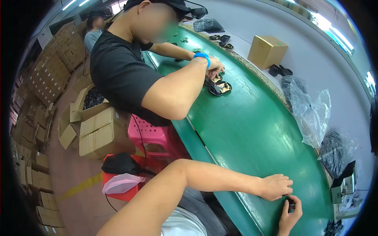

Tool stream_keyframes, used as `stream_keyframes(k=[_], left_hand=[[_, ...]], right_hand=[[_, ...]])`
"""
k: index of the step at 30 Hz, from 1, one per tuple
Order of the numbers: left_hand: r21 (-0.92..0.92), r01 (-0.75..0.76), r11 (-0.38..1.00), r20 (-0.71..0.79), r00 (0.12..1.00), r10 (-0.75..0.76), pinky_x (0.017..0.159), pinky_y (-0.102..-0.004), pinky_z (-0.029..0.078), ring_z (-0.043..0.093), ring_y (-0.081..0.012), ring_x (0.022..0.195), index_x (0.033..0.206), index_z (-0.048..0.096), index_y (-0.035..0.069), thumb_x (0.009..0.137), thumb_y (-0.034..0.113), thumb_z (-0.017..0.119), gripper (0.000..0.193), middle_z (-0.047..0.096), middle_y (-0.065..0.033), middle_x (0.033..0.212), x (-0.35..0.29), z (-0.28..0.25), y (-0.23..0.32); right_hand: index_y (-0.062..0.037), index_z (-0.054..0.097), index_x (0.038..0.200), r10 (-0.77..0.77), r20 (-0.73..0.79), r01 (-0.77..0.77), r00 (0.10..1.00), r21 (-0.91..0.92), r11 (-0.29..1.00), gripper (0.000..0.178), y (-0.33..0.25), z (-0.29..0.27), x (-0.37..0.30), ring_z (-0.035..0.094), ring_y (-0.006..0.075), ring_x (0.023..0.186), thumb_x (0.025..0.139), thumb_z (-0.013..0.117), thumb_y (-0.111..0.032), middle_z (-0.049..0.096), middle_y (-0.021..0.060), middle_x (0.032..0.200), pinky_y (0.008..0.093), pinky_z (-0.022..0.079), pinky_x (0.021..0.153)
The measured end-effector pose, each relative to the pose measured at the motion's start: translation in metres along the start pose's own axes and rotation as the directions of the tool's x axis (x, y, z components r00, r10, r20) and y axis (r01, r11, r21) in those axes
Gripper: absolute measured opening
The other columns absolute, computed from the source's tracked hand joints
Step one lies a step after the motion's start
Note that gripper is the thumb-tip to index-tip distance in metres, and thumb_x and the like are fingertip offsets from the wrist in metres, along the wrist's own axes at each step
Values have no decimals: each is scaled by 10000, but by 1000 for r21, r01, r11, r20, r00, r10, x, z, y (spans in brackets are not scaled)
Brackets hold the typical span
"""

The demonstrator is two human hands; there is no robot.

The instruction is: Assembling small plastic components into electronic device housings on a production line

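Observation:
Over the green work surface [252, 129], at the lower right, my two hands nearly meet. My right hand [290, 218] curls its thumb and fingers round a small dark part [290, 203], mostly hidden by the fingers. My left hand [275, 187] is just beyond it, knuckles up and fingers bent down toward that part. Whether the left fingers grip the part or something else is covered by the hand. Farther up the surface lie open round black housings [219, 89] with tan boards inside, by a co-worker's hand [214, 70].
A co-worker in black [122, 74] leans over the surface. Along its far edge are a cardboard box [267, 52], clear plastic bags [315, 114], bagged dark parts [336, 151] and a metal device [343, 188]. Left stand a pink stool [151, 135], a red stool [118, 192] and cartons [100, 133].

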State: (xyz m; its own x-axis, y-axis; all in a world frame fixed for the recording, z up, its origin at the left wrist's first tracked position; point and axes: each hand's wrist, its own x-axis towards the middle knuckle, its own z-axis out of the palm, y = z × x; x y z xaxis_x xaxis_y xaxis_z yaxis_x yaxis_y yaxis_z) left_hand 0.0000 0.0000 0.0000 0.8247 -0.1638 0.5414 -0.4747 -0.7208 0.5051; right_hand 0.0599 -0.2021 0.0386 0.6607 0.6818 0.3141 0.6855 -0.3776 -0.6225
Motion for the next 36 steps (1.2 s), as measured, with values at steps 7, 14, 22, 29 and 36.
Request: stream_keyframes(k=[7, 14, 22, 29, 36], left_hand=[[-4, 24, 1000, -33, 999, -24, 792, -419, 489, 587, -287, 931, 938, 653, 67, 771, 118, 774, 212, 587, -100, 970, -1, -5, 4], [5, 66, 998, -43, 997, -65, 810, -437, 513, 606, -302, 933, 979, 665, 50, 769, 125, 781, 251, 594, -118, 976, -1, -3, 5], [-6, 99, 995, 22, 995, -99, 794, -453, 524, 634, -315, 925, 1013, 646, 48, 794, 157, 770, 273, 599, -120, 958, 0, -7, 5], [-10, 67, 998, -16, 998, -67, 794, -451, 521, 636, -315, 903, 1009, 646, 49, 813, 137, 735, 233, 607, -121, 944, 0, -6, 6], [-68, 20, 997, -28, 999, -22, 790, -434, 521, 623, -313, 900, 997, 665, 32, 816, 41, 670, 182, 607, -122, 970, 2, -5, 7]], right_hand=[[11, 666, 1070, 17, -63, -17, 998, 5, 1000, 192, -8, 3, 1, 613, 181, 886, 883, 628, 30, 653, 96, 1099, 280, 465, 699], [7, 690, 1070, -7, -79, 2, 997, -61, 998, 232, -10, 1, 3, 637, 248, 959, 846, 650, 57, 630, 132, 1098, 322, 512, 748], [21, 693, 1032, 25, -65, -27, 998, -19, 999, 210, -18, 1, 7, 621, 226, 827, 824, 681, 50, 634, 129, 1000, 320, 500, 723], [19, 688, 1006, 33, -49, -34, 998, -30, 999, 163, -13, -3, 5, 578, 188, 749, 846, 668, 42, 644, 120, 966, 310, 470, 675], [4, 684, 966, 49, -61, -50, 997, -17, 999, 91, -14, -3, 8, 597, 159, 752, 885, 646, 21, 663, 99, 993, 265, 462, 615]])
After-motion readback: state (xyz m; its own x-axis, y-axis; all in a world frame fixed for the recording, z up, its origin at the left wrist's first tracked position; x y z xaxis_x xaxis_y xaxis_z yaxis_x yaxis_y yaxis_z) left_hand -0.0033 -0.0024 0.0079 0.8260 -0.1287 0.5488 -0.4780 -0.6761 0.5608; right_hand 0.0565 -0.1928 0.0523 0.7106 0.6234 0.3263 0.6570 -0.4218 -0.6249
